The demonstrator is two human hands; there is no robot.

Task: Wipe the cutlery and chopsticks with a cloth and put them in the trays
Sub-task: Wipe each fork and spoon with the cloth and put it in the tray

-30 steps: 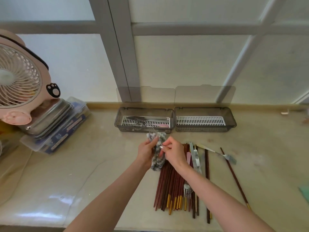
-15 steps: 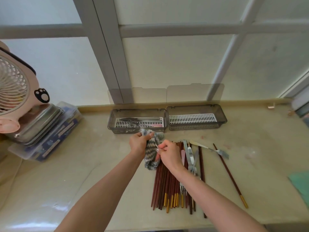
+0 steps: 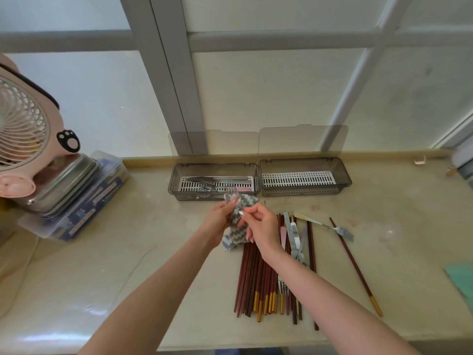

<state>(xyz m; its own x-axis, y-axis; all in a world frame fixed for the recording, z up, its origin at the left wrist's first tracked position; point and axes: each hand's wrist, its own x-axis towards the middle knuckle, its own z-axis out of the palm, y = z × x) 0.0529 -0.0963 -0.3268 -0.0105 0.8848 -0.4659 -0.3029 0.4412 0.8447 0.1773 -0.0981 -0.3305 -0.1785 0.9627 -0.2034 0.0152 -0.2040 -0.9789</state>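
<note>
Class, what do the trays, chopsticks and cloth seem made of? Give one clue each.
Trays: likely smoky clear plastic; walls show through. Chopsticks: reddish-brown, wood or lacquer, gold-coloured ends. Cloth: soft textile, crumpled, grey-white zigzag.

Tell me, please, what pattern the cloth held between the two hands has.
The cloth has grey and white zigzag stripes; the head view shows it best.

On the counter (image 3: 153, 239), the left tray (image 3: 174, 183), with cutlery (image 3: 217, 178) in it, sits just beside the right tray (image 3: 343, 175). Before the left tray I see the left hand (image 3: 220, 217) and right hand (image 3: 261, 226) holding the cloth (image 3: 236, 242). The chopsticks (image 3: 256, 278) lie under my right forearm, a fork (image 3: 330, 226) lies farther right, and a fan (image 3: 23, 129) stands far left.
</note>
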